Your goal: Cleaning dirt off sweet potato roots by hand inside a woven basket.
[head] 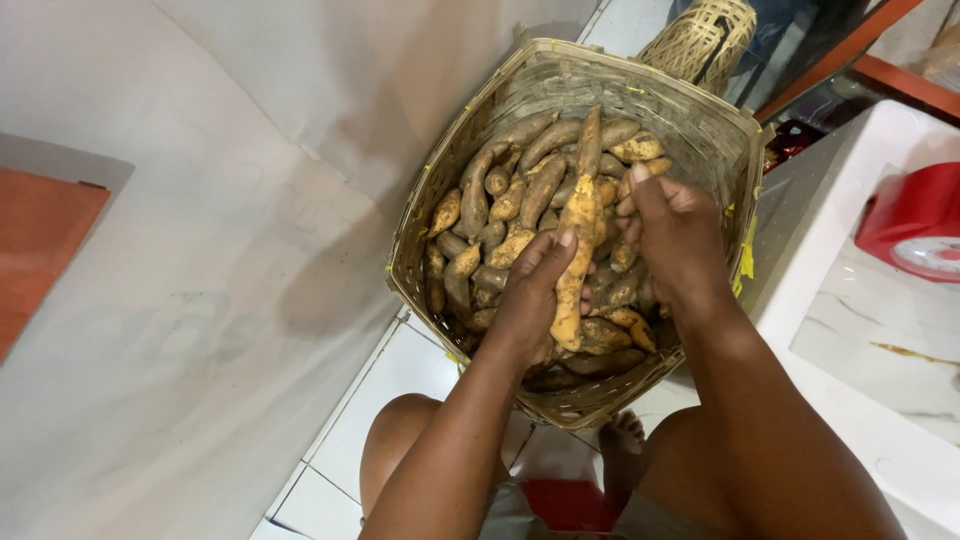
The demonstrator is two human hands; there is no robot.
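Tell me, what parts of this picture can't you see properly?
- Head view: the lower sweet potatoes in the woven basket are buried under the top ones.
- The left hand covers part of the long sweet potato it holds.
- The right hand hides what its fingertips touch.
- The red scale is cut off by the right edge.
- The small basket is cut off at the top.

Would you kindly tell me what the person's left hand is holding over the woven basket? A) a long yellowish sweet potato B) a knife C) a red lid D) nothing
A: the left hand grips a long yellowish sweet potato above the woven basket.
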